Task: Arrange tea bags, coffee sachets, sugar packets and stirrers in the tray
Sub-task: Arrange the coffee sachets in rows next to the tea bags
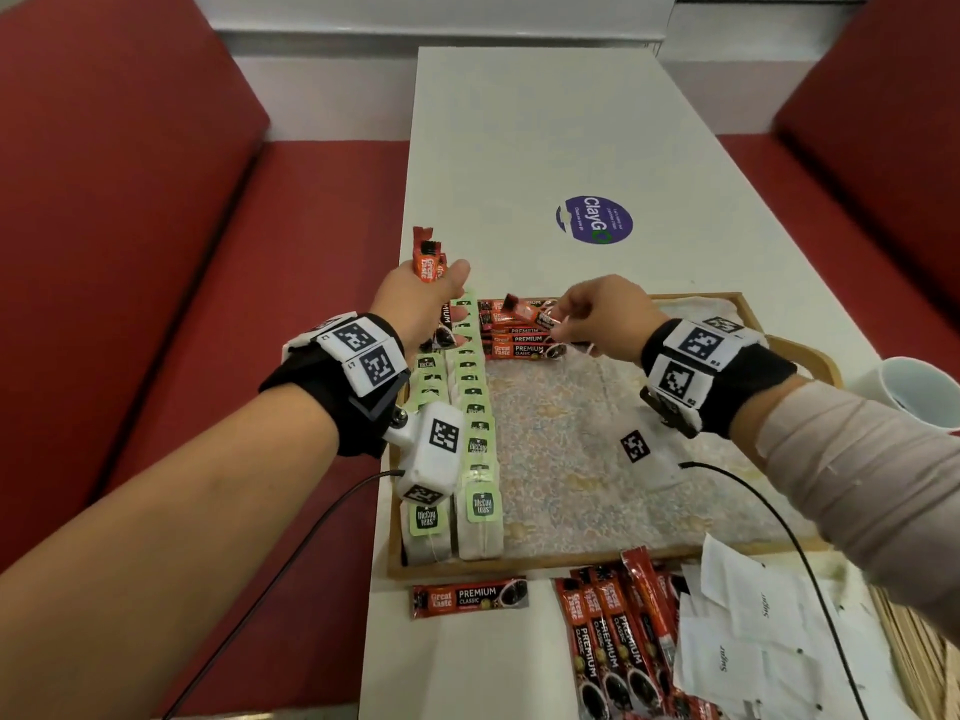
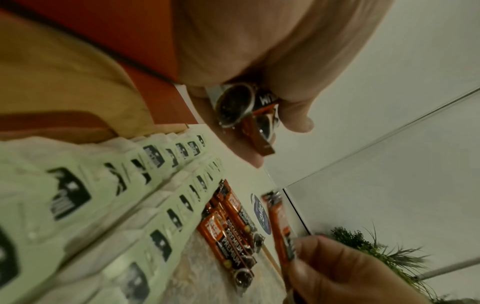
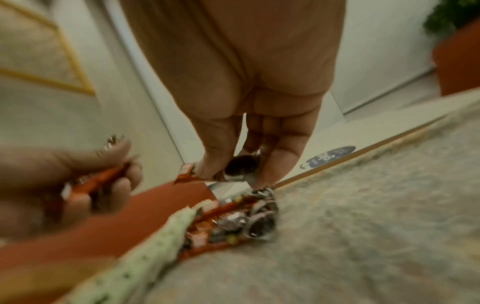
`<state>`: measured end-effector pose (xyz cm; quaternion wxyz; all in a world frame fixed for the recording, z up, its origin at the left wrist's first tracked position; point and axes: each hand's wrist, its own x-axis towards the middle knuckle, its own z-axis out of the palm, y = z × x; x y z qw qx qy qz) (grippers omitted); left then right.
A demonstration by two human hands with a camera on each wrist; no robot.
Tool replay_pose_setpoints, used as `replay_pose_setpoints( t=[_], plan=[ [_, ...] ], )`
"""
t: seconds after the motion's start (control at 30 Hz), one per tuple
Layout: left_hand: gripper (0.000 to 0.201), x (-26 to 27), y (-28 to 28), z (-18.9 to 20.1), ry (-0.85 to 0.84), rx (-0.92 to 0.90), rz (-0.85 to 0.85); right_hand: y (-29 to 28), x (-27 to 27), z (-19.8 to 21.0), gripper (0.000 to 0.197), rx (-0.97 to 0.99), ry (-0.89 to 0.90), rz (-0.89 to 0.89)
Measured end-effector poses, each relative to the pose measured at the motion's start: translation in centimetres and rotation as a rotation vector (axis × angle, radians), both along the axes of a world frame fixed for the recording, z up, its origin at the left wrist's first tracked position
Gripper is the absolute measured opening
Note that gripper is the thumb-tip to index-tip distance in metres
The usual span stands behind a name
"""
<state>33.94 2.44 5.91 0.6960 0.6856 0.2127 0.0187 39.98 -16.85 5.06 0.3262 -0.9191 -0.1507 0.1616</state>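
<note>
The left hand grips a small bundle of coffee sachets, its fingers curled round their lower halves so the red-orange tops stand upright above the fist, over the far left corner of the tray. From the left wrist view the dark printed coffee-cup ends of that bundle poke out below the curled fingers.

The right hand pinches a single sachet between thumb and fingertips, holding it tilted just above a row of sachets that lie flat, side by side, along the tray's far edge. These are narrow red and black sticks marked "Great Taste Premium Classic".

Two long rows of tea bags, white pouches with pale green tags, overlap like shingles down the tray's left side. The rest of the tray shows a pale patterned liner.

On the white surface in front of the tray lie one lone sachet, a loose pile of more sachets, white sugar packets and, at the right edge, wooden stirrers. A white cup stands to the right of the tray.
</note>
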Motion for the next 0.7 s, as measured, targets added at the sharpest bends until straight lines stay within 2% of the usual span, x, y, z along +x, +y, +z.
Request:
replay_pose_setpoints(
  t=[0.1,0.23,0.37,0.7],
  plan=[
    [0.012,0.0,0.3,-0.3,0.007,0.003,-0.001,-0.1,0.2,-0.8,0.013,-0.181,-0.046,0.076],
    [0.012,0.1,0.5,-0.9,0.010,0.011,-0.007,0.7,0.0,-1.6,0.014,-0.273,-0.076,0.139],
    [0.013,0.2,0.6,-1.2,0.008,0.007,-0.008,1.6,0.3,-2.3,0.016,-0.319,-0.085,0.188],
    [0.016,0.2,0.5,-1.8,0.029,0.018,-0.047,1.7,0.2,-3.0,0.015,-0.295,-0.148,0.161]
  ],
)
